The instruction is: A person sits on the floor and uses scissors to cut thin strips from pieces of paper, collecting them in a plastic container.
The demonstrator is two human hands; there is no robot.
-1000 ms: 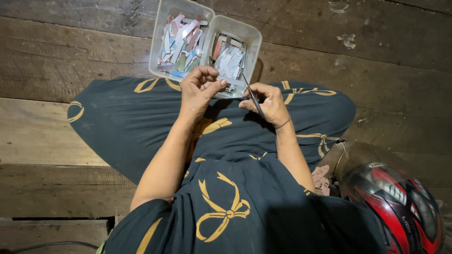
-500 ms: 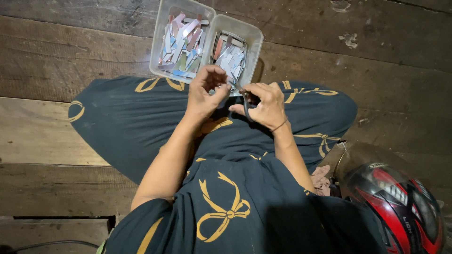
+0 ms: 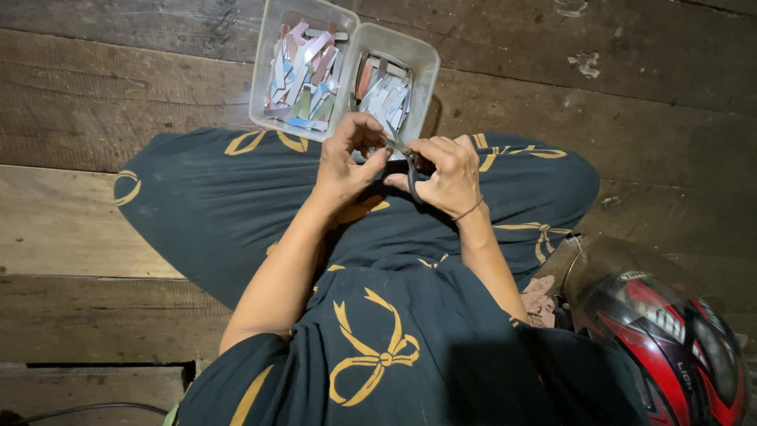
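The scissors (image 3: 408, 162) sat just in front of the two-compartment clear tray (image 3: 277, 79), on the person's side of it, held over the lap. The right hand (image 3: 445, 175) was curled through the dark handles, fingers closed around them; whether the blades were parted could not be told. The left hand (image 3: 347, 162) pinched something small against the blade tips, thumb and forefinger pressed together, but the piece itself was too hidden to name.

The fingertips lay so close to the blades that a snip with the piece slipping could have nicked them. A cut scrap could also have dropped onto the dark trousers (image 3: 236, 197) instead of into the tray.

Both compartments were heaped with paper strips (image 3: 303, 67), so further pieces might spill over the near rim. Beyond the tray, bare wooden planks (image 3: 95, 87) left free room; toward the person and to the right of it, a red and black helmet (image 3: 670, 347) crowded the right elbow.
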